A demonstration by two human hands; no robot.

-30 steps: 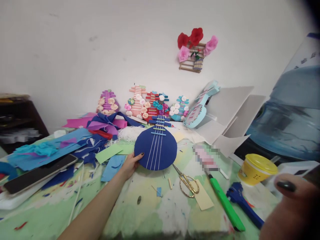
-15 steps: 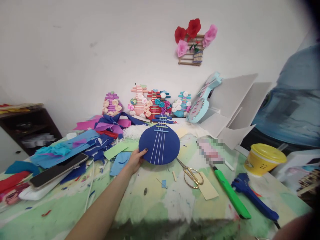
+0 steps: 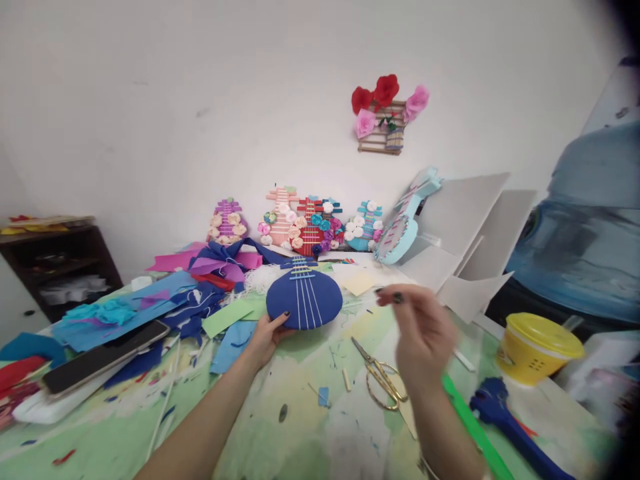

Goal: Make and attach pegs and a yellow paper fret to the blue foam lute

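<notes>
My left hand (image 3: 267, 339) grips the lower left edge of a dark blue toy lute (image 3: 304, 303), thumb on its front and the other fingers behind. The lute has a rounded body, white strings and light blue and green strips across its neck; it is tilted back above the table. My right hand (image 3: 425, 327) is raised to the right of the lute, apart from it, with its fingers bent. Motion blurs those fingers, so I cannot tell whether anything is between them. Gold-handled scissors (image 3: 383, 380) lie on the table left of my right wrist.
A green tool (image 3: 475, 427) lies partly behind my right forearm, beside a blue glue gun (image 3: 515, 420). A yellow tub (image 3: 543, 347) stands farther right. Felt scraps (image 3: 115, 310) and a phone (image 3: 103, 357) occupy the left. Several decorated lutes (image 3: 307, 227) lean against the wall.
My right hand has come in from the lower right edge to beside the lute. The lute, still in my left hand, is lower, farther left and tilted back more. The view has tipped upward.
</notes>
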